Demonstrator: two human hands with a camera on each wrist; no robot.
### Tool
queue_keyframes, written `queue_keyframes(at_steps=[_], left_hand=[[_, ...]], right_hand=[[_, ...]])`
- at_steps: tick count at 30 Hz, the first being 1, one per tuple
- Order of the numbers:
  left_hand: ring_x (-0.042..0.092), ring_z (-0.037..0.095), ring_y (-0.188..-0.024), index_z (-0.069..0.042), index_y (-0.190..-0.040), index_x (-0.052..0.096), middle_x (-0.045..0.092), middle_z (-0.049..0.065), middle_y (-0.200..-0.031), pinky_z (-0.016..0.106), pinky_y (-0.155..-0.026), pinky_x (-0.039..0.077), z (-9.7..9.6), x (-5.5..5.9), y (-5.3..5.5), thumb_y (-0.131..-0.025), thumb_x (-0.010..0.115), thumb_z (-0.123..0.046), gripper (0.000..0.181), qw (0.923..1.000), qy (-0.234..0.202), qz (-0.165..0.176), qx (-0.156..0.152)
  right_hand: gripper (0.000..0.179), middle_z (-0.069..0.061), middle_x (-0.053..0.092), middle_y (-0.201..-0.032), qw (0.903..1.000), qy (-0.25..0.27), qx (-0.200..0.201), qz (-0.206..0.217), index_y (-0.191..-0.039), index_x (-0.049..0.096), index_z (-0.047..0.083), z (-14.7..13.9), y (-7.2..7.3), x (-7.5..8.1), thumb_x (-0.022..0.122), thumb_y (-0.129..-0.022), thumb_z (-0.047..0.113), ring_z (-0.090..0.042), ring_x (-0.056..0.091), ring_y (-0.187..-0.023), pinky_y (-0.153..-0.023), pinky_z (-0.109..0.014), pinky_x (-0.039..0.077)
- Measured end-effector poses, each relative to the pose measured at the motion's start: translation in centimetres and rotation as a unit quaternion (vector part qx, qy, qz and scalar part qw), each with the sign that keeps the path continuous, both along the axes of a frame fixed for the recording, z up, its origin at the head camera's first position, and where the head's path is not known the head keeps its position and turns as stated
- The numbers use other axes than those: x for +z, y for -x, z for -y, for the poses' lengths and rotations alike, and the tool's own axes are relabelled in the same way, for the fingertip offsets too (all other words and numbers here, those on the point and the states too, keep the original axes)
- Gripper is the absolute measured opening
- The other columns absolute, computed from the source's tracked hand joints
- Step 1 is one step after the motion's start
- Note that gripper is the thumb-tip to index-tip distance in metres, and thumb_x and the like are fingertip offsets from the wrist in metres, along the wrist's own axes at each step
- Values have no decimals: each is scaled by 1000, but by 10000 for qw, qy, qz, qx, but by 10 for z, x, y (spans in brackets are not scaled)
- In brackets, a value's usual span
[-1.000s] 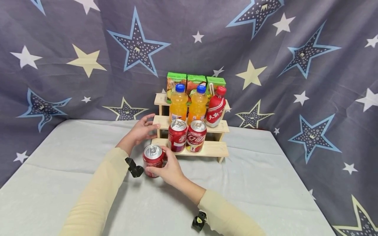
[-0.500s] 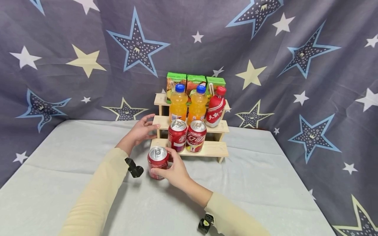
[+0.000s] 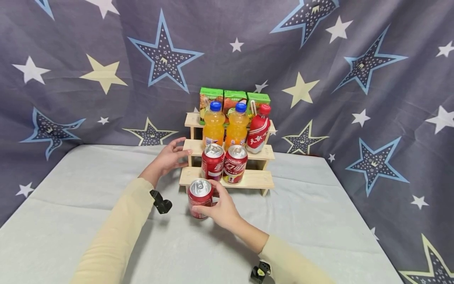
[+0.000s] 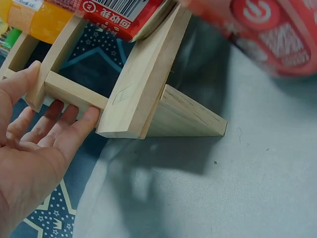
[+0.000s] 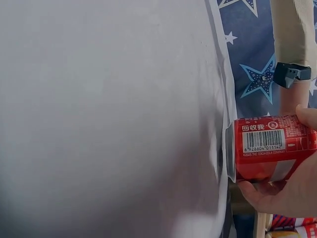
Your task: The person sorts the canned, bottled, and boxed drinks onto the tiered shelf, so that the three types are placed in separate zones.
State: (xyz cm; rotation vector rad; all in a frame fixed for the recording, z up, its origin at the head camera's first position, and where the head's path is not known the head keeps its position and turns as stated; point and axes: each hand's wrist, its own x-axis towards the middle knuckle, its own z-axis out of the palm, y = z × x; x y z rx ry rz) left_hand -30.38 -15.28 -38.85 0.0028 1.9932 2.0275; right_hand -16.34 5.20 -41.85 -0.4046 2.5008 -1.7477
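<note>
My right hand (image 3: 225, 209) grips a red cola can (image 3: 195, 199) around its side, thumb in front. The can is upright before the bottom step of a three-tier wooden stand (image 3: 259, 180); whether it touches the table is unclear. The right wrist view shows the barcode on the can (image 5: 262, 151). My left hand (image 3: 167, 159) holds the stand's left end. In the left wrist view, the thumb and fingers of that hand (image 4: 37, 148) lie on either side of the middle board's end. Two more cola cans (image 3: 235, 165) stand on the bottom step.
Two orange soda bottles (image 3: 214, 126) and a red-wrapped bottle (image 3: 258, 130) fill the middle step. Green-topped drink cartons (image 3: 235, 100) line the top step. A pale cloth covers the table (image 3: 319, 221); a star-patterned curtain (image 3: 227, 23) hangs behind and at the sides.
The right hand has carried the cola can rightward and slightly nearer to me, along the front of the stand. The left hand stays at the stand's end.
</note>
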Motion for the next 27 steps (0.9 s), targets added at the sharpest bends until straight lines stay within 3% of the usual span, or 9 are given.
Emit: queue_keyframes(at_steps=[14, 21, 27], left_hand=[[36, 41, -132, -20, -151, 13, 21, 22, -151, 54, -103, 43, -1, -2, 2, -93, 57, -12, 73, 10000, 36, 4, 46], [35, 40, -133, -20, -151, 12, 21, 21, -152, 52, -102, 44, 0, -1, 1, -92, 58, -13, 74, 9999, 98, 47, 32], [35, 40, -133, -20, -151, 12, 21, 21, -152, 52, -102, 45, 0, -1, 1, -92, 58, -13, 75, 9999, 99, 49, 30]], right_hand=[[79, -10, 55, -123, 9998, -43, -126, -169, -135, 42, 10, -31, -3, 7, 83, -69, 27, -22, 54, -110, -81, -29, 55], [77, -7, 56, -123, 9992, 53, -350, 161, -134, 43, 15, -44, -5, 11, 84, -69, 24, -22, 53, -112, -86, -34, 54], [78, -11, 56, -124, 9983, 69, -531, 240, -135, 42, 10, -56, -8, 16, 83, -69, 14, -24, 53, -112, -87, -40, 55]])
